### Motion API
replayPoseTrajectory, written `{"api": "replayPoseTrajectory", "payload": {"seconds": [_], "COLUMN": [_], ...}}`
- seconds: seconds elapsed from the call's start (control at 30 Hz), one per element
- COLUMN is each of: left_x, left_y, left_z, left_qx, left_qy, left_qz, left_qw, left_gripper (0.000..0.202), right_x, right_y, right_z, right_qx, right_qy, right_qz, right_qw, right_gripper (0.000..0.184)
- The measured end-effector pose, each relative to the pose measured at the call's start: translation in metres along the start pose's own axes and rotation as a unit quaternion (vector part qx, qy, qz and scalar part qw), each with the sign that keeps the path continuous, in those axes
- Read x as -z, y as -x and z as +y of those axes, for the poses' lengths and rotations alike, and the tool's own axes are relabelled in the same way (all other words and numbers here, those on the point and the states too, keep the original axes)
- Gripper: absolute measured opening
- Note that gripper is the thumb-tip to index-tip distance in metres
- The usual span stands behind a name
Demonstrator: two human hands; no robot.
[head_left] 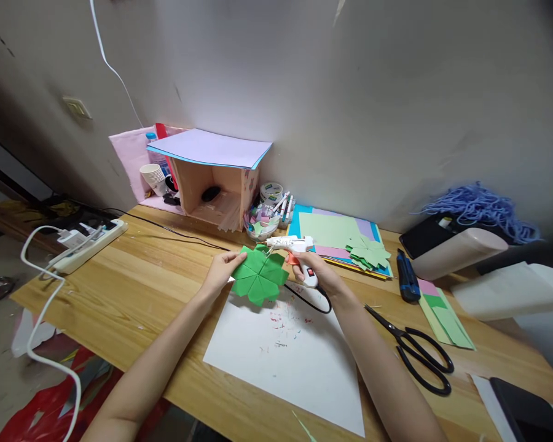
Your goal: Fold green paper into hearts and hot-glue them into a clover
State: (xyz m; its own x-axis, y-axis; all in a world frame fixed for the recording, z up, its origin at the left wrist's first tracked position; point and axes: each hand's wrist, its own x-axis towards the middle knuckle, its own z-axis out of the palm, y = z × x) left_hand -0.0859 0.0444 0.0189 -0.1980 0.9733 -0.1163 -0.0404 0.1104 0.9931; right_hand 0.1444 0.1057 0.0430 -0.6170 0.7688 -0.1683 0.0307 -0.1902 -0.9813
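My left hand (222,268) pinches the left edge of a green folded paper leaf shape (259,275) and holds it just above the wooden table (133,288). My right hand (320,274) grips a white hot glue gun (291,245), its nozzle pointing left over the top of the green paper. The gun's black cord (309,302) loops down onto a white sheet (291,353) spotted with small glue marks. More green folded pieces (368,252) lie on a stack of coloured paper (332,236) behind.
Black scissors (415,350) and a blue utility knife (408,276) lie to the right. A small wooden box (212,190) with purple paper on top, a bowl of small items (260,222), a power strip (90,242), blue yarn (479,209) and a pale case (461,252) line the back.
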Motion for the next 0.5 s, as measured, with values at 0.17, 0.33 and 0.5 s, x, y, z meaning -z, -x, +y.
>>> {"api": "replayPoseTrajectory", "payload": {"seconds": [0.17,0.33,0.5], "left_x": [0.0,0.001,-0.001], "left_y": [0.002,0.006,0.009], "left_z": [0.0,0.004,0.008], "left_qx": [0.0,-0.003,-0.006], "left_qy": [-0.045,-0.076,-0.103], "left_qz": [0.03,0.007,-0.006], "left_qw": [0.999,0.997,0.995], "left_gripper": [0.036,0.034,0.033], "right_x": [-0.001,-0.006,-0.016], "right_y": [0.004,0.007,0.008], "right_z": [-0.007,-0.011,-0.013], "right_qx": [-0.003,-0.017,-0.032], "right_qy": [0.013,0.039,0.057], "right_qz": [0.0,0.0,-0.01], "right_qw": [1.0,0.999,0.998], "right_gripper": [0.03,0.03,0.031]}}
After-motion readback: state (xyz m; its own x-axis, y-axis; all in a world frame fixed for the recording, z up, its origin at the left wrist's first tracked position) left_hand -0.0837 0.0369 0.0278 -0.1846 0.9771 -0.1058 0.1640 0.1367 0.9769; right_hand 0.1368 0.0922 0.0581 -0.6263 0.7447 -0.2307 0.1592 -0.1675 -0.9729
